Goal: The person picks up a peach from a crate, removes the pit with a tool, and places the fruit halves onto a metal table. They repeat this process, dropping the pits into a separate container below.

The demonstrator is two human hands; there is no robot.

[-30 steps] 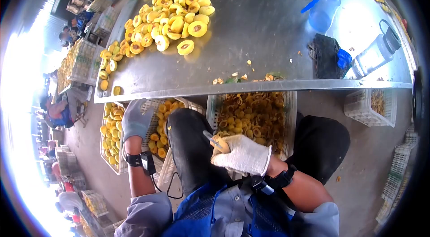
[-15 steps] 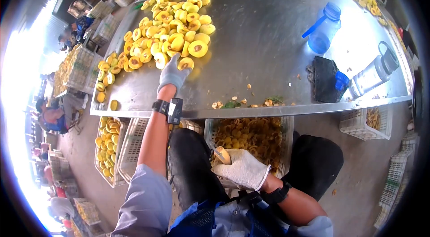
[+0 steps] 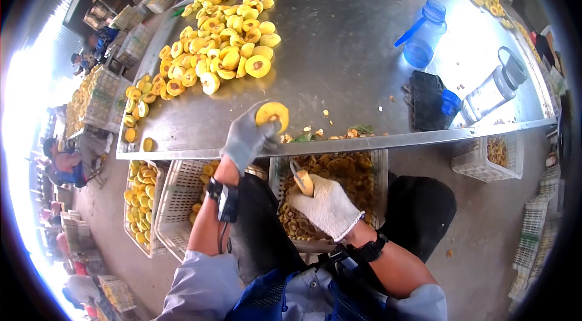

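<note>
The left hand has its grip pinched on one fruit half; this half sits at the fingertips, its cut face up, above the table close to the near edge. The right hand has its grip closed around the handle of the knife, beyond this edge, over a crate. The pile lies toward the table's left edge.

On my feed, silver metal table: yellow halved fruit heaped eleven o'clock; translucent blue plastic bottle, black rectangular item, one o'clock; clear grey-capped bottle, two.
</note>
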